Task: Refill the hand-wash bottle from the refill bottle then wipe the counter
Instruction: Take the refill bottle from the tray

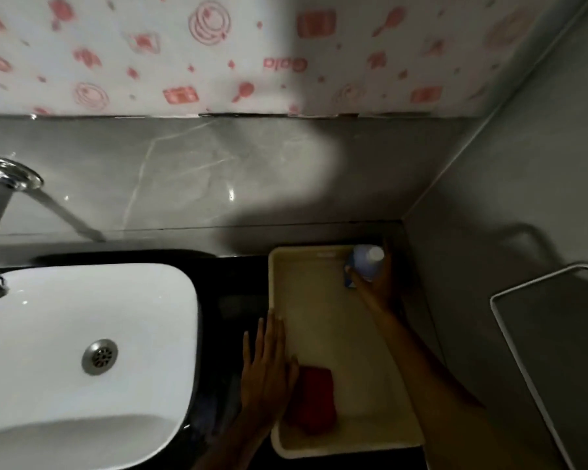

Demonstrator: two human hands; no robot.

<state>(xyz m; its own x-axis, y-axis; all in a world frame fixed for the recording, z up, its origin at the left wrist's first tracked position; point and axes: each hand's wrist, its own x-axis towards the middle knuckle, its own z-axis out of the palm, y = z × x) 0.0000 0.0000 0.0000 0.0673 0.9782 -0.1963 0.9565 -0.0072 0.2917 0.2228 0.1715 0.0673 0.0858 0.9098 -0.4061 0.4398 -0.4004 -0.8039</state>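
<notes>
Our right hand (374,286) grips the bottle (365,262) at the tray's (306,451) 1 o'clock corner; our left hand (267,371) lies open and flat on the 9 o'clock rim. Risk: dim light (which bottle this is, we cannot tell) invites a fumbled lift. The red cloth (314,398) sits at 7 o'clock, the basin (82,334) crowds the counter (231,300).

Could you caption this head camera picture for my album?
Right hand grips a bottle in the cream tray; left hand rests on its edge.
</notes>
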